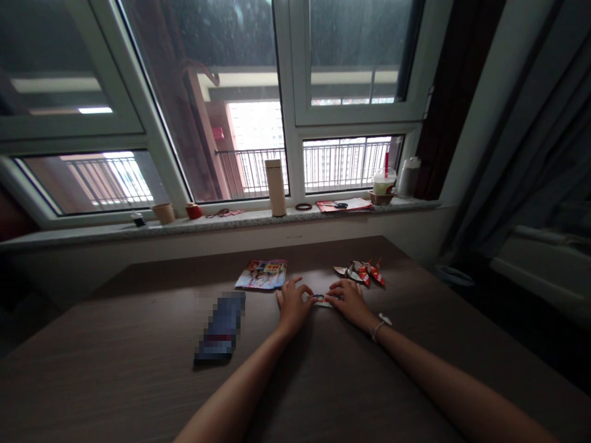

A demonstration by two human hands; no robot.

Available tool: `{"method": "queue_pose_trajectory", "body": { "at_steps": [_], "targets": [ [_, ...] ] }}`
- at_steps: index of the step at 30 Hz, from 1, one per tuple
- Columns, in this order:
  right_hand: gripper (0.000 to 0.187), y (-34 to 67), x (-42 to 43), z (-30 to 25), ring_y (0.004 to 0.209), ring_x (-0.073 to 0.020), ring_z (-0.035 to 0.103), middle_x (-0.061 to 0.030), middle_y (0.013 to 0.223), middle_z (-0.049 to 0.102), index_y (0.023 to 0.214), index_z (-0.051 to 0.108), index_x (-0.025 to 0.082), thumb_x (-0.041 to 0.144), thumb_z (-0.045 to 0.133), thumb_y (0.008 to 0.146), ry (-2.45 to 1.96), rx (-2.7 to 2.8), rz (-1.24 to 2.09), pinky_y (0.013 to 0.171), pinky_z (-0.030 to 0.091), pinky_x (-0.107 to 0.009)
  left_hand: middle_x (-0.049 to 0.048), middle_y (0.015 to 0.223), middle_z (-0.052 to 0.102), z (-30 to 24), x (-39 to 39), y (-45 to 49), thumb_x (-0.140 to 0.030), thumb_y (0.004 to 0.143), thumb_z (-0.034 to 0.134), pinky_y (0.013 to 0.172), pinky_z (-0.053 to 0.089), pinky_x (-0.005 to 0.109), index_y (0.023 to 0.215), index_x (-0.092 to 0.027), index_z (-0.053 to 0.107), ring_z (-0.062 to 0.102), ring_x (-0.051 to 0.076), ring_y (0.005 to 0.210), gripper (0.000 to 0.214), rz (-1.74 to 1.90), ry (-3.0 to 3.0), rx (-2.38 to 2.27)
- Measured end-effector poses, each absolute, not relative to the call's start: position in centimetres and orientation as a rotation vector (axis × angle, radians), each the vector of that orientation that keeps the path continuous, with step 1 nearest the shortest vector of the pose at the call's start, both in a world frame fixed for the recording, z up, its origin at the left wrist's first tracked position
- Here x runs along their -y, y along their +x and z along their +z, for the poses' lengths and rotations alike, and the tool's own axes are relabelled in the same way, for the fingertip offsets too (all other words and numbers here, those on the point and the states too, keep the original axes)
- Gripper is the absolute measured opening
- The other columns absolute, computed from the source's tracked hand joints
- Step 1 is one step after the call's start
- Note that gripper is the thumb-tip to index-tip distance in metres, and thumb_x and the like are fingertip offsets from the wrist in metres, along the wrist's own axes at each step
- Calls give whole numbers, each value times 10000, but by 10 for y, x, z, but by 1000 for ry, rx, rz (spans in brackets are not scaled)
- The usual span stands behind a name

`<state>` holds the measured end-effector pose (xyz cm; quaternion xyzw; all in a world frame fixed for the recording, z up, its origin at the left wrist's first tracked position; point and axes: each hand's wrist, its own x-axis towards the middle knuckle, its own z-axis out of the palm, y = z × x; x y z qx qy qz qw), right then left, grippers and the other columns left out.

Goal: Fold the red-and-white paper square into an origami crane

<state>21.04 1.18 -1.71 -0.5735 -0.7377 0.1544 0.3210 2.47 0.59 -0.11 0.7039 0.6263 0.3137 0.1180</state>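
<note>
My left hand (293,306) and my right hand (353,303) rest on the brown table (152,344), facing each other. Between them lies a small piece of folded paper (322,302), pale with a dark and red print. Fingertips of both hands pinch it at its two sides, and they cover part of it. Just beyond my right hand sits a cluster of folded paper cranes (368,271) in red, white and brown. A stack of colourful printed paper (262,274) lies past my left hand. A bracelet with a white piece circles my right wrist.
Left of my left arm lies a dark, pixelated flat object (220,332). The windowsill (231,220) behind the table carries a tall beige flask (276,189), a paper cup (164,213), red papers with scissors (341,205) and a drink cup with a straw (384,183).
</note>
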Motion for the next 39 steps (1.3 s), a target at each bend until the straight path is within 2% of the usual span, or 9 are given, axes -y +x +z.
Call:
{"method": "queue_pose_trajectory", "body": {
  "at_steps": [8, 16, 22, 26, 32, 36, 39],
  "targets": [
    [176, 212, -16, -19, 1147, -232, 500, -42, 1093, 669, 857, 757, 249, 378, 637, 851, -1425, 1916, 403, 1029, 324, -381, 16, 1363, 548, 0, -6, 24, -299, 788, 724, 1134, 220, 544, 802, -269, 719, 418, 274, 1312, 33, 1000, 2067, -1831],
    [218, 211, -10, -13, 1243, -259, 396, -39, 1123, 635, 883, 748, 272, 381, 561, 906, -1412, 1989, 341, 1099, 217, -460, 14, 1353, 552, 1, -5, 25, -327, 786, 727, 1139, 207, 562, 766, -270, 735, 430, 285, 1299, 61, 1001, 2049, -1844],
    [242, 211, -9, -11, 1260, -262, 373, -45, 1154, 610, 911, 735, 270, 379, 520, 927, -1453, 2014, 345, 1113, 189, -490, 22, 1384, 532, 0, -6, 24, -352, 786, 731, 1136, 204, 581, 886, -322, 761, 406, 284, 1324, 108, 944, 2041, -1847],
    [239, 211, -8, -10, 1267, -261, 366, -46, 1166, 609, 922, 725, 263, 371, 511, 929, -1454, 2041, 313, 1124, 170, -501, 22, 1389, 535, 0, -5, 25, -349, 807, 711, 1132, 186, 607, 789, -303, 771, 394, 296, 1332, 78, 923, 2069, -1832],
    [263, 210, -6, -9, 1293, -271, 344, -47, 1180, 601, 918, 720, 258, 368, 482, 939, -1469, 2064, 331, 1135, 119, -544, 11, 1395, 530, -1, -6, 26, -337, 823, 694, 1127, 157, 646, 762, -298, 767, 394, 303, 1330, 103, 925, 2079, -1824],
    [281, 211, -6, -8, 1249, -269, 385, -50, 1143, 606, 899, 725, 260, 392, 481, 940, -1460, 2042, 337, 1130, 129, -548, 15, 1391, 530, 0, -5, 26, -317, 822, 696, 1128, 138, 660, 769, -301, 769, 390, 297, 1332, 91, 925, 2077, -1826],
    [270, 212, -9, -10, 1210, -268, 419, -58, 1141, 608, 913, 735, 266, 414, 509, 926, -1469, 2009, 360, 1109, 195, -517, 15, 1389, 530, 1, -5, 26, -316, 820, 697, 1130, 132, 660, 766, -301, 771, 386, 301, 1332, 93, 927, 2079, -1826]
  ]
}}
